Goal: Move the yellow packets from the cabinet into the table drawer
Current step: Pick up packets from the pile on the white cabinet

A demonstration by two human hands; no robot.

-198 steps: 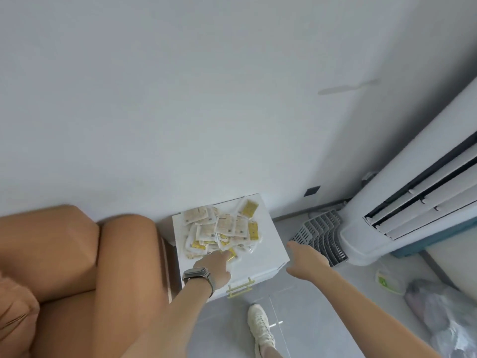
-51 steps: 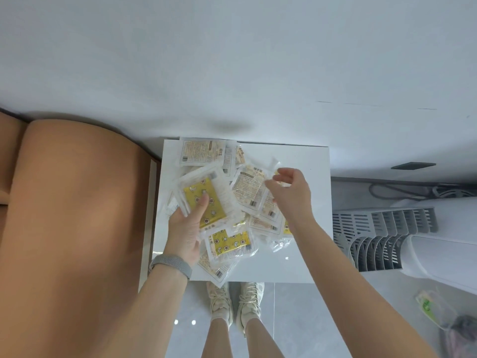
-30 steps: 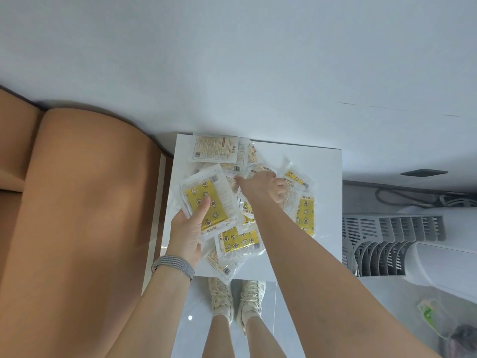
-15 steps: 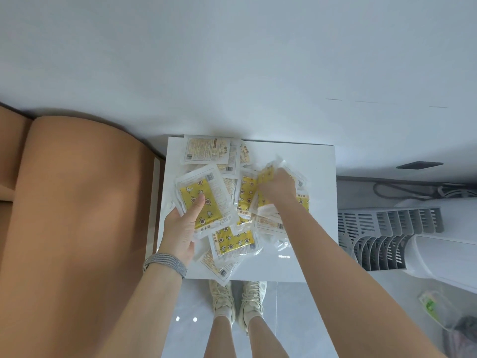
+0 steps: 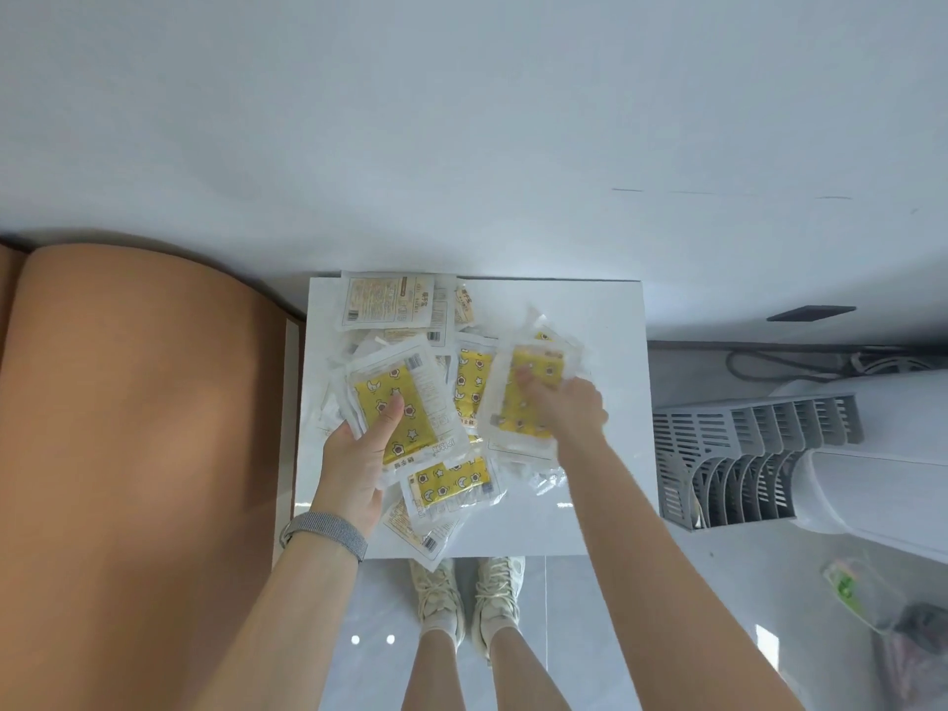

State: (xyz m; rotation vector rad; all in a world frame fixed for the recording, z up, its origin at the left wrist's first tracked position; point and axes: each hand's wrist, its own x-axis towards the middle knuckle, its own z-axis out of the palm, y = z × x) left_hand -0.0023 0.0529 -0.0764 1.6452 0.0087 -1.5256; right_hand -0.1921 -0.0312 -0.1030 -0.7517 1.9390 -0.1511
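Your left hand (image 5: 354, 454) holds one yellow packet (image 5: 397, 410) over the left side of the white cabinet (image 5: 610, 320). The packet pile (image 5: 451, 484) lies on the cabinet's middle. Your right hand (image 5: 569, 410) grips another yellow packet (image 5: 528, 387) above its right half.

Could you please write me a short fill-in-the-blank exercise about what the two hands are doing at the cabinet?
1. The left hand holds a packet whose printed panel is ____ in colour.
2. The watch band is worn on the ____ wrist.
3. The right hand grips a second yellow packet above the white ____ top.
4. Left of the cabinet stands an ____ sofa.

Missing words: yellow; left; cabinet; orange
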